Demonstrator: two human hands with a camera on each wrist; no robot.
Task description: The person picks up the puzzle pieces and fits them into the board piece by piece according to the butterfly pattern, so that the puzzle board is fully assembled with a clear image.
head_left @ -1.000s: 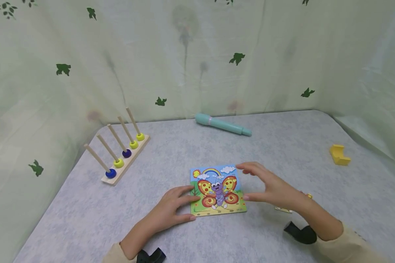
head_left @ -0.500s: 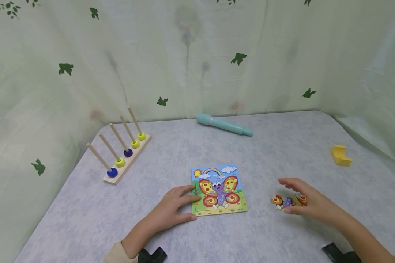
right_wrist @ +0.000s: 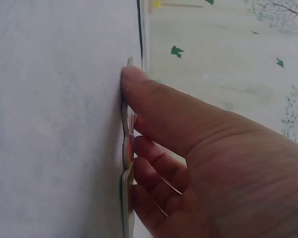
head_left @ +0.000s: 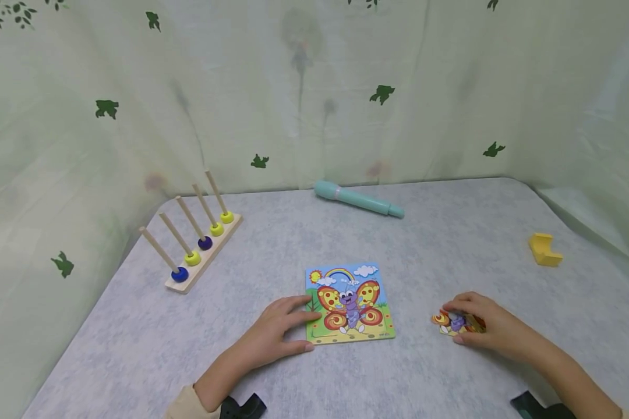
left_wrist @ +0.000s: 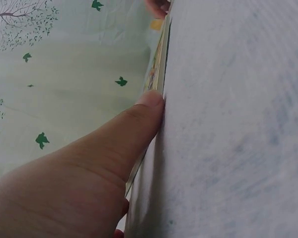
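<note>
In the head view, a square butterfly picture puzzle (head_left: 351, 317) lies flat in front of me. My left hand (head_left: 278, 329) rests along its left side, fingertips over the edge and thumb at the near left corner; the left wrist view shows the thumb (left_wrist: 134, 124) against the puzzle's rim. To the right, my right hand (head_left: 490, 323) pinches a small butterfly puzzle piece (head_left: 456, 323) between thumb and fingers, low at the tabletop. Part of that piece is hidden under the hand. The right wrist view shows the piece's thin, wavy edge (right_wrist: 125, 148) beside the thumb.
A wooden peg stand (head_left: 204, 262) with blue and yellow beads is at the left. Near the table's back edge lies a teal microphone-like stick (head_left: 359, 199). A yellow curved block (head_left: 545, 250) sits at the right, and a leaf-patterned curtain (head_left: 314, 93) hangs behind the table.
My right hand has moved right, away from the puzzle, to the small puzzle piece, and its fingers have closed in on it. The left hand has stayed at the puzzle.
</note>
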